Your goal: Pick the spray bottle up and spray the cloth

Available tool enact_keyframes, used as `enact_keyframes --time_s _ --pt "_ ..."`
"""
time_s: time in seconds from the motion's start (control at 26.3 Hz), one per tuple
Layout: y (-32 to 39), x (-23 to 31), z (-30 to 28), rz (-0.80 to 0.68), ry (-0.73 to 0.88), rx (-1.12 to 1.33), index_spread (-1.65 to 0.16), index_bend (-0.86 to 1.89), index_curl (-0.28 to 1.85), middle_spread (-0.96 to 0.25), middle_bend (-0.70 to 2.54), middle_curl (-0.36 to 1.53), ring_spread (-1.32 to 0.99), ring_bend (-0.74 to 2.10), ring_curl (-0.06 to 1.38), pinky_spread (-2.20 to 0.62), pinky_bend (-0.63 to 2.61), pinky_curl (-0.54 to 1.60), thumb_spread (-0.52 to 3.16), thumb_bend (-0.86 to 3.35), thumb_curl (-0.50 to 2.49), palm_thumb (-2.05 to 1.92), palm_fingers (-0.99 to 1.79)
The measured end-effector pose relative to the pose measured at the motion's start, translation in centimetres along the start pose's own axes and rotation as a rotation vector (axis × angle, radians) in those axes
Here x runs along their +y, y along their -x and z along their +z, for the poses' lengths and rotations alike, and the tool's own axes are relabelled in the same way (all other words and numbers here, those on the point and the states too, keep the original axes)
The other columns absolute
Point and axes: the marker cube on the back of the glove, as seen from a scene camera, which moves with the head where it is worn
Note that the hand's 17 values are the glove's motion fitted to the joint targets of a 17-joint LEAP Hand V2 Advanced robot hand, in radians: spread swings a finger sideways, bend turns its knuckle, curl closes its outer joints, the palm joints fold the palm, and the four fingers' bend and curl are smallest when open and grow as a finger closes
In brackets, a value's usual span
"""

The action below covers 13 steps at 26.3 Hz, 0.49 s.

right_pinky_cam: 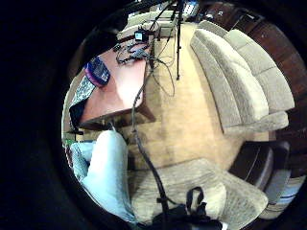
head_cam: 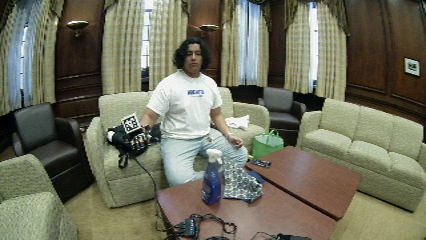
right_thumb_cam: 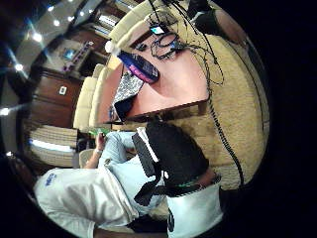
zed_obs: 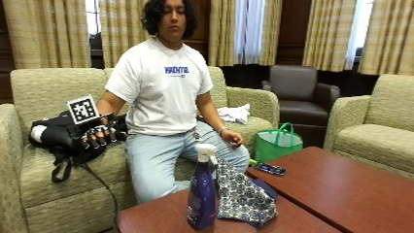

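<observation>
Spray bottle (zed_obs: 202, 194) stands upright at the near end of your wooden table (zed_obs: 336, 189), touching the patterned cloth (zed_obs: 242, 196) heaped just beside it. A phone (zed_obs: 269, 169) lies further along the table and a green bag (zed_obs: 278, 141) sits on the floor beyond. Your gloved right hand (zed_obs: 97, 134) rests on the sofa seat (zed_obs: 61, 179) at your side, well apart from the bottle, fingers loosely curled and holding nothing. The bottle is dark blue with a white trigger head.
</observation>
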Motion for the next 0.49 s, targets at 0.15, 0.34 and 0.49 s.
enact_keyframes --time_s 0.15,0.34,0.49 --pt "0.2 0.7 -0.3 0.012 0.112 0.017 -0.29 0.3 0.15 -0.08 0.22 0.1 -0.09 0.31 0.12 0.09 0.28 0.11 0.63 0.17 0.08 0.29 0.54" --pt "0.5 -0.5 0.5 0.008 0.01 0.007 -0.35 0.28 0.21 -0.1 0.2 0.15 -0.12 0.31 0.17 0.11 0.27 0.16 0.85 0.16 0.11 0.31 0.53" --pt "1.1 -0.8 0.6 0.021 0.091 -0.003 -0.38 0.26 0.24 -0.11 0.19 0.18 -0.13 0.31 0.19 0.12 0.26 0.18 0.96 0.14 0.13 0.32 0.52"
